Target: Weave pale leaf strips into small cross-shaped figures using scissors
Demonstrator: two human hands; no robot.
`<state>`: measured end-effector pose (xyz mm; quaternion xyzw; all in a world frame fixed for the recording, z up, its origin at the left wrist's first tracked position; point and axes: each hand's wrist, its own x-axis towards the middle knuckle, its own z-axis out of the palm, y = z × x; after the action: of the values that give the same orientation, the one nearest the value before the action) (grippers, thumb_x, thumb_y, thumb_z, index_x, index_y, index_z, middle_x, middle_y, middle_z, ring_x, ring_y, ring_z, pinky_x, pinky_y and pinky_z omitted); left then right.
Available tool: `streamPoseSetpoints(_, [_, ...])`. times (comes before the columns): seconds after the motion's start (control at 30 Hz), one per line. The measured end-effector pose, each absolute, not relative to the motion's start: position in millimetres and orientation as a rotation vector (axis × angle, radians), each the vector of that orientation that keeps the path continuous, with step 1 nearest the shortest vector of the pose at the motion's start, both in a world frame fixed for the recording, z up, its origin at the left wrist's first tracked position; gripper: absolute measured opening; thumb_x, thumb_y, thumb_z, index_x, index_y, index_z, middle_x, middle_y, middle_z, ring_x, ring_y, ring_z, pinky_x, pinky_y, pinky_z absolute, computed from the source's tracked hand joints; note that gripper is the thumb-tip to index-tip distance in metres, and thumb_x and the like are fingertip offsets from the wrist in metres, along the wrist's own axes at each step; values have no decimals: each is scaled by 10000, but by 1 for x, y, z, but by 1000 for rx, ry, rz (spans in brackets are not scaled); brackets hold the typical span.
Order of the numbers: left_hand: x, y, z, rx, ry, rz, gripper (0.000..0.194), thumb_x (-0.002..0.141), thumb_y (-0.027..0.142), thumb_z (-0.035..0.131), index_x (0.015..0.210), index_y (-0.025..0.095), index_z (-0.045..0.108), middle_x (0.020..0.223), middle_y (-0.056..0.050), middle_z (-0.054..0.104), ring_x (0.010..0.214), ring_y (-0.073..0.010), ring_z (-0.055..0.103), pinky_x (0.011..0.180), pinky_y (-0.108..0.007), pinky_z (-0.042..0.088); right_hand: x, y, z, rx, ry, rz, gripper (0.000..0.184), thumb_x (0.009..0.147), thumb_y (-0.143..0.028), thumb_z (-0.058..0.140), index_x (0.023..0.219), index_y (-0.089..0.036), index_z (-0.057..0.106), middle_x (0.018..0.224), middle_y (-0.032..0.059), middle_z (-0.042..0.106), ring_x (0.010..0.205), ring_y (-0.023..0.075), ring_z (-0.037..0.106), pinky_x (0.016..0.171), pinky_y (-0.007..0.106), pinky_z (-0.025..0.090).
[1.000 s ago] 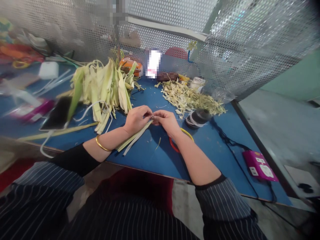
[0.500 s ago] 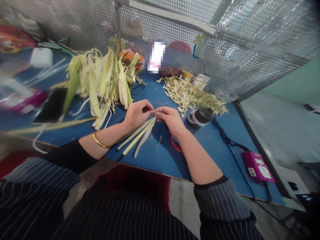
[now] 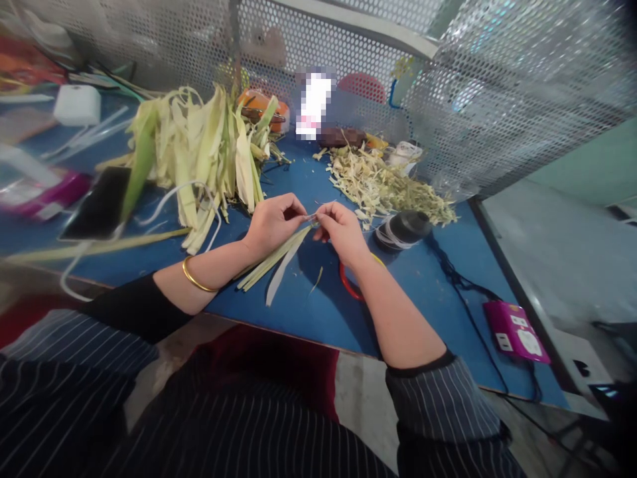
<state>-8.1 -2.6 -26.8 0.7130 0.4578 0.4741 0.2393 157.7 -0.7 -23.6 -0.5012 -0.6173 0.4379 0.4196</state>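
Note:
Pale green corn husk strips (image 3: 277, 260) run down from my fingertips in a narrow bunch, their loose ends fanned over the blue table (image 3: 318, 318). My left hand (image 3: 276, 222) pinches the bunch near its upper end between thumb and forefinger. Close against it, my right hand (image 3: 341, 229) is closed in a pinch at the same end. A thin light strand seems to span the fingertips, too small to name. Right of my right hand lies a black spool (image 3: 402, 231) with white thread around it. Scissors with a red and yellow handle (image 3: 351, 282) are partly under my right forearm.
A heap of corn husks (image 3: 199, 153) lies at the back left, beside a phone (image 3: 97, 202) with a white cable. Shredded husk pieces (image 3: 383, 182) are piled at the back right. A purple power strip (image 3: 515, 332) with black cords sits right. Perforated metal (image 3: 323, 40) stands behind.
The strips first spread out below my hands, then drew closer together, with one pale strip hanging apart. My fingertips have separated slightly. The view has shifted a little.

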Motion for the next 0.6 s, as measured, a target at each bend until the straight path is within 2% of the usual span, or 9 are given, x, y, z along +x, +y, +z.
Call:
streamPoseSetpoints(0.17, [-11,3,-28,1840,1285,1307,128,753,274,650,705,164,607,686,-8,631,630,-121,541,606,-258,419,163,2,-20,-1275,-1469,1005,42,806,-238,533,781,-204,528,530,-50,520,446,71,449,450,203,349])
streamPoseSetpoints(0.27, [-14,10,-34,1769,1429,1218,140,715,266,674,656,167,595,655,-4,615,615,-124,528,595,-272,408,164,2,-19,-1189,-1398,1044,84,819,-269,529,776,-207,490,823,5,645,510,55,495,478,201,375])
streamPoseSetpoints(0.33, [-15,14,-38,1673,1478,1164,145,689,252,690,621,168,592,627,-4,605,594,-123,517,570,-272,402,163,0,-17,-1084,-1363,1195,120,831,-299,526,794,-214,450,1023,29,651,590,61,565,529,207,424])
streamPoseSetpoints(0.37, [-15,14,-39,1616,1470,1154,145,680,243,695,615,167,591,614,-3,598,583,-120,511,554,-269,399,162,0,-17,-1037,-1348,1282,136,838,-314,525,807,-219,433,1038,30,650,625,73,593,557,216,446])
streamPoseSetpoints(0.47, [-13,13,-36,1408,1360,1169,144,675,215,706,630,160,581,584,6,571,546,-101,496,504,-247,377,158,-2,-17,-972,-1304,1410,145,860,-330,510,832,-231,409,809,-14,626,647,100,619,611,243,482])
streamPoseSetpoints(0.6, [-9,8,-28,1122,1096,1187,210,678,218,732,637,154,536,577,21,548,496,-63,475,439,-201,322,156,1,-22,-1023,-1372,1221,85,865,-275,502,839,-231,434,576,-83,461,528,85,551,588,238,465])
